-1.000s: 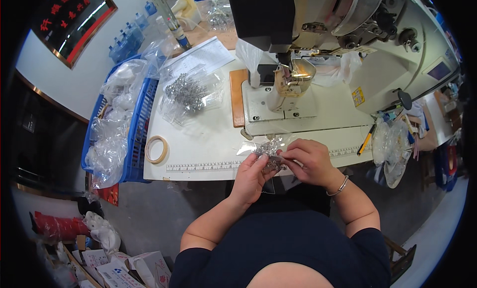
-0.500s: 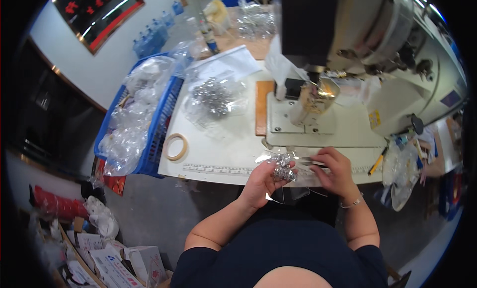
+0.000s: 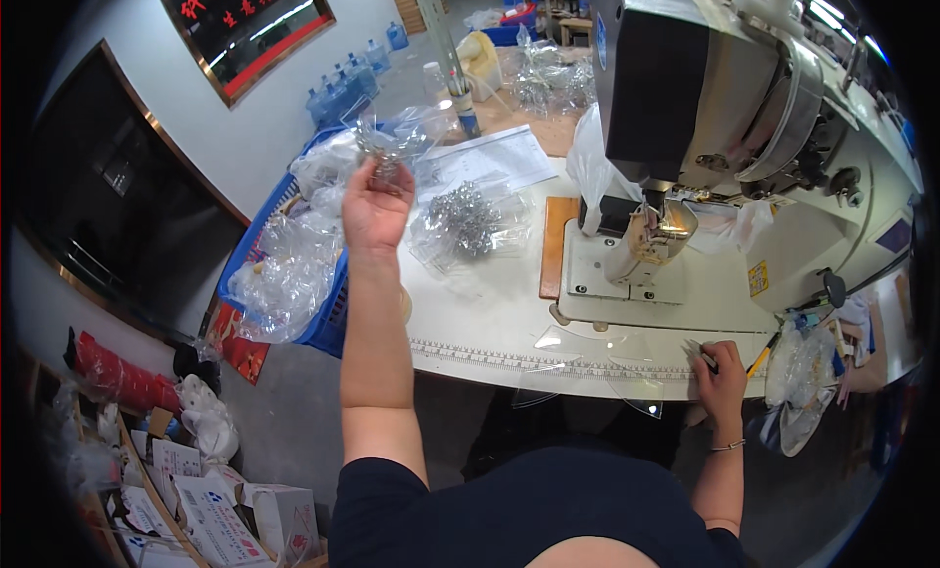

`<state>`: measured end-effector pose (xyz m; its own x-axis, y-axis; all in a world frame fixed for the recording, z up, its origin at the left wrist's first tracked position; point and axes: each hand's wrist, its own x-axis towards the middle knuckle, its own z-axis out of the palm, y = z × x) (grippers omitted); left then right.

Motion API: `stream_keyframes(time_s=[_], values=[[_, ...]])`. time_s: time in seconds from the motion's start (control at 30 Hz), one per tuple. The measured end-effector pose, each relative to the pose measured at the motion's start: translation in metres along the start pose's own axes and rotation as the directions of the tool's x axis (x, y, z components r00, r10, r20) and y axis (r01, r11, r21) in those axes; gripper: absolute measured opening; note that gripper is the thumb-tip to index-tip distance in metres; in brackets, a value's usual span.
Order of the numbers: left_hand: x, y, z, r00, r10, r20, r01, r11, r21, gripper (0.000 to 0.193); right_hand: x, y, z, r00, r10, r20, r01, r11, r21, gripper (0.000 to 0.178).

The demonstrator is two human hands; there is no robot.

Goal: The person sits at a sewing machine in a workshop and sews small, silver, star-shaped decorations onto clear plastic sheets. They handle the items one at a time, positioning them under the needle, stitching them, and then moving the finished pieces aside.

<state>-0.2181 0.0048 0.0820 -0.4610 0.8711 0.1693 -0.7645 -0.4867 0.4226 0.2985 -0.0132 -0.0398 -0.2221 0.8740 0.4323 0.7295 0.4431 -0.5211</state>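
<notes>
My left hand (image 3: 377,211) is stretched far forward, over the table's left side near the blue basket. Its fingers are closed round a silvery clump (image 3: 385,149) with shiny clear bits sticking out. Near the table's front right edge, my right hand (image 3: 723,377) holds a small pointed metal tool (image 3: 699,354) that looks like thread snips. Left of that hand, several clear plastic pieces (image 3: 560,341) lie at the front edge, some jutting over it. A heap of silvery pieces (image 3: 465,218) rests on clear plastic farther back on the table.
A sewing machine (image 3: 651,245) stands on the right of the white table (image 3: 470,308). A ruler strip (image 3: 490,358) runs along the front. The blue basket (image 3: 328,318) full of clear plastic bags stands left. White paper (image 3: 499,159) lies behind the heap; boxes (image 3: 220,514) are below left.
My left hand has gone from the table's front far forward and left, carrying the silvery clump. My right hand has moved right with the tool. Clear plastic pieces now lie at the front edge.
</notes>
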Motion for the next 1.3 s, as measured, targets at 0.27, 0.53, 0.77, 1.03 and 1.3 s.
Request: stream_keyframes(time_s=[0.27,0.53,0.77,1.03,1.3], values=[[0.028,-0.087,-0.027,0.916,0.119,-0.383,-0.171,0.98,-0.105,0.013,-0.001,0.005,0.005,0.999,0.039,-0.017,-0.038,0.999,0.021,0.019],[-0.001,-0.107,-0.026,0.869,0.029,-0.494,-0.108,0.985,-0.133,0.02,-0.003,0.008,0.005,0.999,0.028,-0.039,-0.025,0.997,0.072,0.02],[-0.003,-0.114,-0.036,0.86,0.038,-0.509,-0.086,0.994,-0.07,0.016,-0.001,0.014,0.004,0.997,-0.029,-0.069,0.026,0.998,-0.049,0.021],[-0.039,-0.124,-0.057,0.876,-0.131,-0.465,0.129,0.991,-0.036,0.019,0.016,0.016,-0.001,0.982,-0.167,-0.091,0.135,0.949,-0.285,0.018],[-0.148,-0.18,-0.016,0.844,-0.463,-0.272,0.531,0.796,0.291,0.017,0.15,0.05,0.032,0.997,0.068,-0.047,-0.069,0.997,-0.026,0.017]])
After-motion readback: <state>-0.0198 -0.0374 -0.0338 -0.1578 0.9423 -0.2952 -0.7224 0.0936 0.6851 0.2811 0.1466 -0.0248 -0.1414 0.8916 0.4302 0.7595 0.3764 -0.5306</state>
